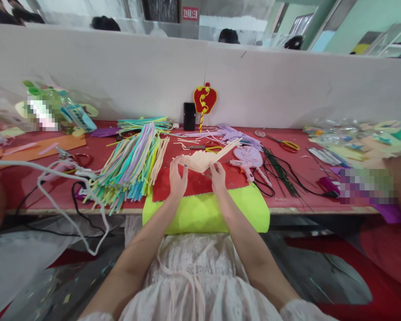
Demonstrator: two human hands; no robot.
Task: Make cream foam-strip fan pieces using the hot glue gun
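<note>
A cream piece made of fuzzy pipe cleaners (198,161) is held up between my two hands, with a bundle of loose stems sticking out to the upper right. My left hand (178,177) grips its left end, fingers curled around the edge. At its right side, my right hand (217,174) pinches it near the base of the stems. Beneath lies a red felt sheet (200,186) over a bright yellow-green sheet (205,209) that hangs past the table edge. Left of my hands is a heap of multicoloured pipe cleaners (133,160).
A lilac pipe-cleaner disc (249,157) and a pink glue gun (249,171) lie to the right, near dark green wires (280,171). Yellow-red scissors (289,145) lie beyond. A red fan-like ornament (205,100) and a black phone (189,117) stand at the white partition (137,80).
</note>
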